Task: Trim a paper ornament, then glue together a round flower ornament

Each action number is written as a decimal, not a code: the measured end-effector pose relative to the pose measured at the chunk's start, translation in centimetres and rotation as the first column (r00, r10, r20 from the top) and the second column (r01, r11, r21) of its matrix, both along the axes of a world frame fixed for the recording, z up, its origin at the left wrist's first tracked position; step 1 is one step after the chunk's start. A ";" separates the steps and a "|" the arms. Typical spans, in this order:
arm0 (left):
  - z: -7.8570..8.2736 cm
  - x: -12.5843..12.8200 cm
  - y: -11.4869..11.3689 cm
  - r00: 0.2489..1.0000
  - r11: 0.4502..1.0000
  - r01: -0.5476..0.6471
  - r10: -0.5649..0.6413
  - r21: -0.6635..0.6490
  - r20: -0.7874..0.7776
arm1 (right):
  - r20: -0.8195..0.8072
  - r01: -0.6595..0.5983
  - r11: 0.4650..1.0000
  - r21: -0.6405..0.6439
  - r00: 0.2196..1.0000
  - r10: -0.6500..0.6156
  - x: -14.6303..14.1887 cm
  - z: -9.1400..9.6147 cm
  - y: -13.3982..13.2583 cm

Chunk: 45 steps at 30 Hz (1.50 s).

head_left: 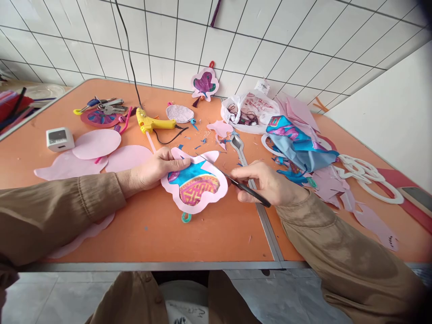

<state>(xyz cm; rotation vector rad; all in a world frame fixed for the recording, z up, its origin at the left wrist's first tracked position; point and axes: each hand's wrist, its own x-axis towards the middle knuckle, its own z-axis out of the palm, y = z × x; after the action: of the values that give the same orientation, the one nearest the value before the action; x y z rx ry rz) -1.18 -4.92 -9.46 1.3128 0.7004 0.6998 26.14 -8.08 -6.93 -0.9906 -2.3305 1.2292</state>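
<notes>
My left hand [155, 168] pinches the left edge of a pink heart-shaped card piece [195, 185] faced with blue and patterned fabric, held just above the orange table [151, 229]. A small teal loop [186, 218] hangs at its lower tip. My right hand [266, 182] is closed round a pair of black-handled scissors [232, 180], whose blades reach onto the fabric at the piece's upper right. Both arms wear tan sleeves.
Pink card shapes [97, 144] and a small white device [60, 138] lie at the left, with a yellow glue gun [151, 122] and keys [108, 107] behind. Blue fabric [297, 144], pink offcuts, white rings [367, 175] and a plastic bag [249, 112] crowd the right.
</notes>
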 end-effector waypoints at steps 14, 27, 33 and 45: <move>0.0 0.0 0.0 1.000 1.000 -0.004 0.004 0.010 -0.012 | 0.066 0.004 1.000 0.003 0.998 -0.004 -0.3 1.4 -0.4; 0.2 0.1 0.0 1.000 1.000 0.000 0.001 -0.022 0.031 | 0.038 -0.020 0.998 -0.053 0.999 0.022 -0.1 1.0 -0.2; 0.2 0.1 0.0 1.000 1.000 -0.012 0.012 -0.020 0.009 | 0.025 -0.079 0.992 -0.098 0.996 0.082 0.2 1.0 -0.1; -0.2 -0.1 0.2 0.996 0.992 -0.030 0.040 -0.124 0.081 | -0.017 -0.039 0.956 -0.290 0.999 0.035 0.7 1.3 0.0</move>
<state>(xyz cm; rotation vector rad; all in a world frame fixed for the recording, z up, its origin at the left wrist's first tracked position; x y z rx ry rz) -1.32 -4.74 -9.70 1.1548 0.6895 0.7250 26.79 -8.13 -5.60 -1.0290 -2.2094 1.6229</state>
